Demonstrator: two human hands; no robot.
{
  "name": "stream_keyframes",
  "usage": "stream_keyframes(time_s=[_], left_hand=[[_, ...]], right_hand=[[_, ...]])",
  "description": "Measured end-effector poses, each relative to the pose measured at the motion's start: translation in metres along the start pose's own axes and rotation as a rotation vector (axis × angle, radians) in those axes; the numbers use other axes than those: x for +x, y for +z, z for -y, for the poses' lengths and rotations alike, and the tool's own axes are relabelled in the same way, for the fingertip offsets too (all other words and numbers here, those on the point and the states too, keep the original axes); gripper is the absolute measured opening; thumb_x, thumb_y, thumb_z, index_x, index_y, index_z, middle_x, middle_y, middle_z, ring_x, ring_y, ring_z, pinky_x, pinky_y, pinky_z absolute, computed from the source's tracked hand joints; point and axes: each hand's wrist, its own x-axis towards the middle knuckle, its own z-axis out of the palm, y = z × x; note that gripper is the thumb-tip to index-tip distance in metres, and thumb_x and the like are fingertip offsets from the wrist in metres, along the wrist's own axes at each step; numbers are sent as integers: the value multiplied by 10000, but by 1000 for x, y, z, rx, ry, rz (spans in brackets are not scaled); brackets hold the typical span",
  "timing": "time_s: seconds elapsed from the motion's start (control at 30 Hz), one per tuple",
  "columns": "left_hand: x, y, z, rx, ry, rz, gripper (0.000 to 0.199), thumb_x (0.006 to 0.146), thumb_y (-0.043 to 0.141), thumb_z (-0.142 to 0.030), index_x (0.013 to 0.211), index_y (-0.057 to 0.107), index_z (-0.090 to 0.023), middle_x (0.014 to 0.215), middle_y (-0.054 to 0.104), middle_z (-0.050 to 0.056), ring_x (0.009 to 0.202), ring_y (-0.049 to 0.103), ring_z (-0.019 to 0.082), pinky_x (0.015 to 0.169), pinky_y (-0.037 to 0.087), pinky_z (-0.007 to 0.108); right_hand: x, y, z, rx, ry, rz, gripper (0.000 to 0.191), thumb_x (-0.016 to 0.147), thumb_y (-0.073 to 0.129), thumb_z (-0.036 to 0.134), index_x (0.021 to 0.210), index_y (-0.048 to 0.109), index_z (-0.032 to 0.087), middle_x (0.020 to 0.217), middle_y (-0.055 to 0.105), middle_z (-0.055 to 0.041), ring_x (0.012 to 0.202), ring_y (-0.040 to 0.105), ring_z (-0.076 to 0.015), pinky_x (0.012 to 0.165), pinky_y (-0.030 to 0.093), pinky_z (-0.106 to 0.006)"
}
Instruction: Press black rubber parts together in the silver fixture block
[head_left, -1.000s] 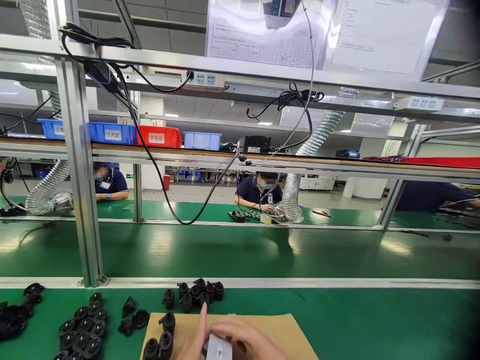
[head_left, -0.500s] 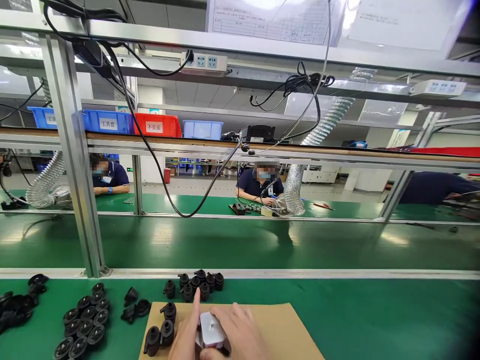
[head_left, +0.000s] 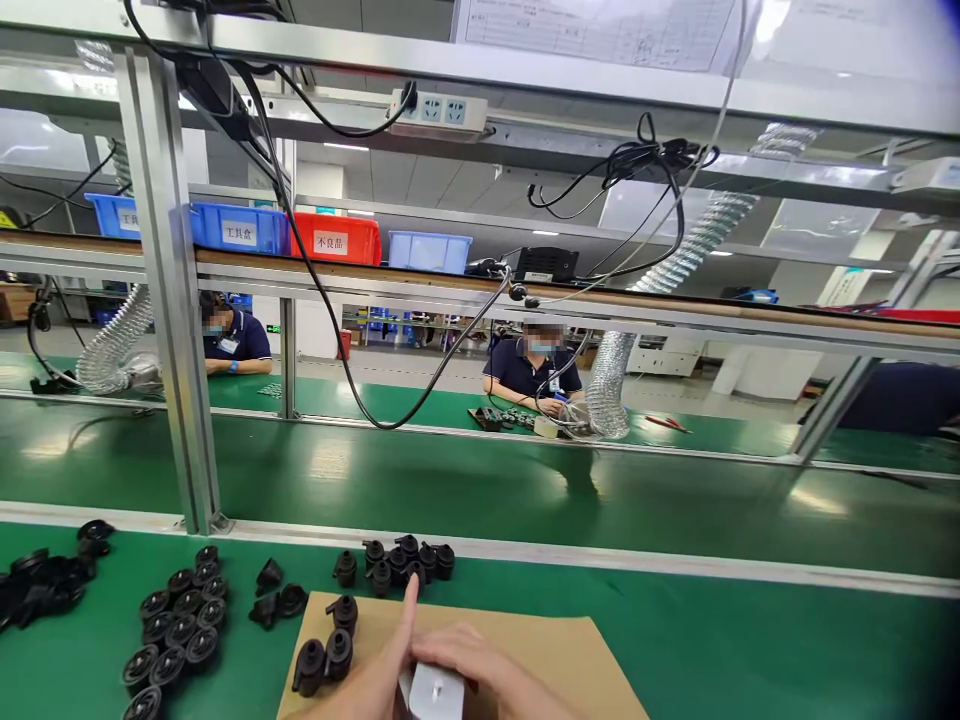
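Observation:
A white, rounded-corner block point(head_left: 436, 690) with a small pin on its top face is between my hands at the bottom of the view. My left hand point(head_left: 381, 668) lies along its left side, index finger stretched upward, the lower fingers hidden. My right hand point(head_left: 491, 662) is curled round its far and right sides, thumb out of sight. Under the hands is a brown cardboard sheet point(head_left: 559, 650). Left of my left hand, several black pump-like parts with side spouts point(head_left: 339, 652) stand on the cardboard.
More spouted black parts point(head_left: 407, 562) stand beyond the cardboard. Round black parts point(head_left: 171, 662), small black cones point(head_left: 268, 574) and a dark pile point(head_left: 41, 590) lie leftward on the green bench point(head_left: 735, 620). A metal post point(head_left: 171, 300) rises behind; co-workers sit across the bench.
The block and both hands have come lower and slightly right in view, and the block is now partly cut off by the bottom edge. The camera view has shifted and tilted.

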Motion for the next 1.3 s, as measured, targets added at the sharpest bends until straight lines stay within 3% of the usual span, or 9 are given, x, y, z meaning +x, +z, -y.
stream_keyframes(time_s=[0.13,0.33,0.47,0.67,0.83,0.97,1.1,1.2,1.3], left_hand=[[-6,2,-4,-8,81,40,1627,673,913,-709,1640,-277,-162,1657,413,224,1573,368,407,1308,224,515],[-10,12,19,255,-24,-303,1500,632,921,-460,1711,-101,-261,1416,663,94,1318,607,403,1213,402,493],[-12,11,19,306,-10,-355,1468,634,921,-447,1720,-56,-300,1386,676,66,1190,656,352,1145,469,445],[-5,2,9,214,37,-174,1630,645,914,-711,1661,-260,-216,1427,637,146,1219,648,352,1203,403,505],[-6,1,-2,134,-51,-21,1704,626,858,-831,1554,-412,-176,1284,708,128,1159,668,351,1228,352,547],[-12,-1,-17,163,-22,57,1640,681,853,-798,1581,-375,-191,1500,571,193,1351,585,378,1245,347,528],[-15,-3,-32,142,21,133,1561,776,852,-709,1574,-385,-189,1607,488,211,1488,482,356,1300,266,508],[-15,-2,-37,141,10,151,1475,842,823,-648,1593,-357,-182,1585,503,227,1456,511,345,1287,293,509],[-13,1,-34,52,-19,118,1599,735,926,-587,1585,-367,-186,1400,634,203,1252,647,337,1165,460,494]], right_hand=[[2,-4,0,-142,10,59,437,785,812,228,1201,713,320,1156,685,-27,1131,552,-289,1037,436,-407],[7,19,-17,-390,139,-131,509,666,848,217,1126,640,289,1129,685,-19,1044,508,-304,938,387,-405],[11,37,-18,-486,220,-251,590,636,782,151,1199,652,271,1211,685,-62,1098,550,-346,959,395,-438],[-8,1,16,-312,129,-24,613,801,758,190,1376,652,372,1318,666,-32,1181,621,-288,1017,481,-354],[-10,-16,15,-217,-6,32,505,826,865,346,1312,738,404,1133,722,-26,1109,659,-271,970,538,-345],[1,-16,-2,-89,-130,148,593,836,858,407,1409,716,352,1345,726,-73,1265,632,-313,1120,490,-428],[4,-23,-7,-25,-101,250,662,779,825,326,1430,704,334,1389,711,-69,1271,638,-323,1142,468,-448],[4,-23,-9,-56,-48,257,673,732,814,271,1396,721,327,1285,734,-56,1177,647,-308,1070,499,-420],[4,-16,-11,-198,5,163,473,751,839,345,1221,791,318,1059,751,-29,1022,619,-284,965,509,-386]])
